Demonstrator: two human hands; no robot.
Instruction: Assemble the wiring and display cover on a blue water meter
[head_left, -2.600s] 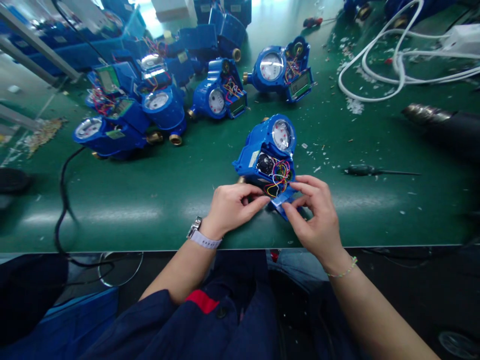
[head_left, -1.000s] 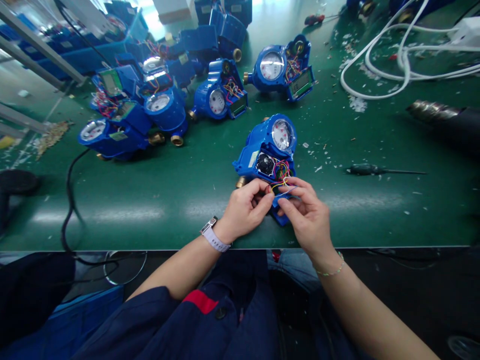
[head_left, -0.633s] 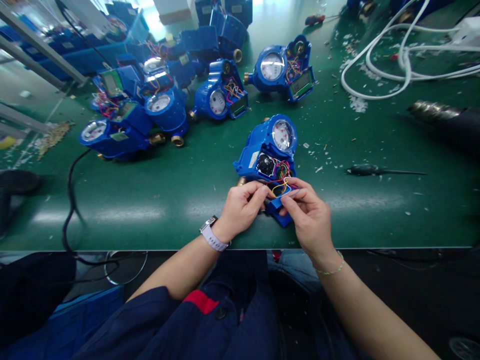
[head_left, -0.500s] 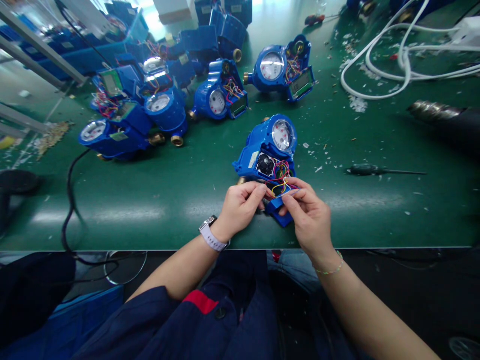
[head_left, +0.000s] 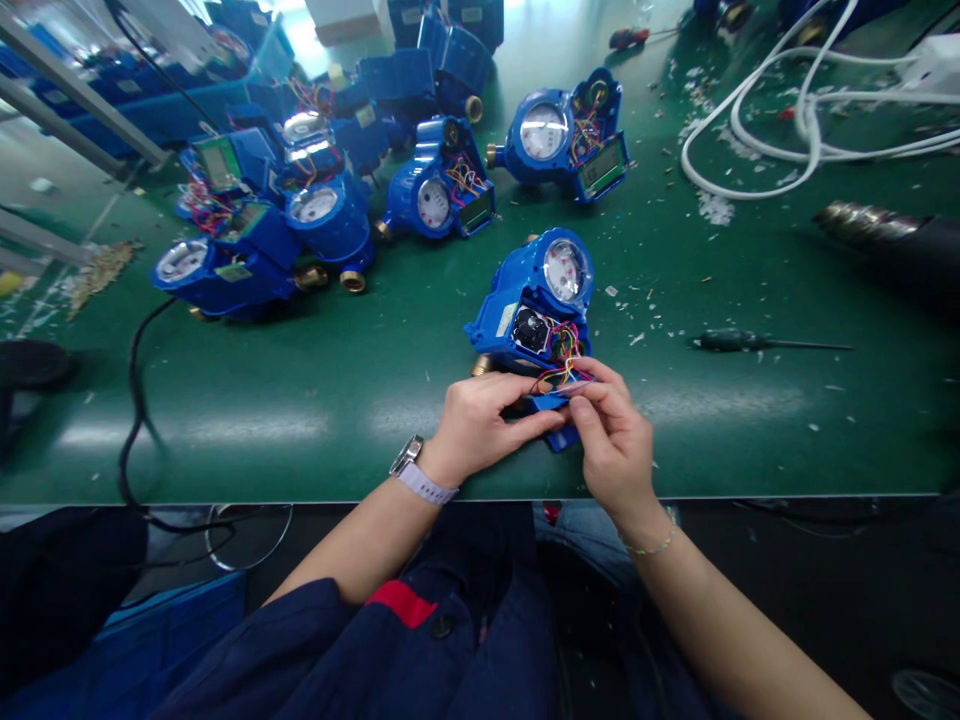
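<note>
While meter [head_left: 501, 308] is open, wires [head_left: 564, 342] exposed, cover [head_left: 549, 404] unseated, left hand [head_left: 476, 428] is clamped on cover, right hand [head_left: 621, 450] on wires.

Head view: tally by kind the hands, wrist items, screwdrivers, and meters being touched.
Hands: 2 (left hand, right hand)
Wristwatch: 1
Bracelet: 1
Screwdrivers: 2 (dark handle, red handle)
Touched blue meter: 1
Total: 7

Left hand [head_left: 476, 425] now grips blue cover [head_left: 548, 403], thumb lower; earlier, thumb met finger.
</note>
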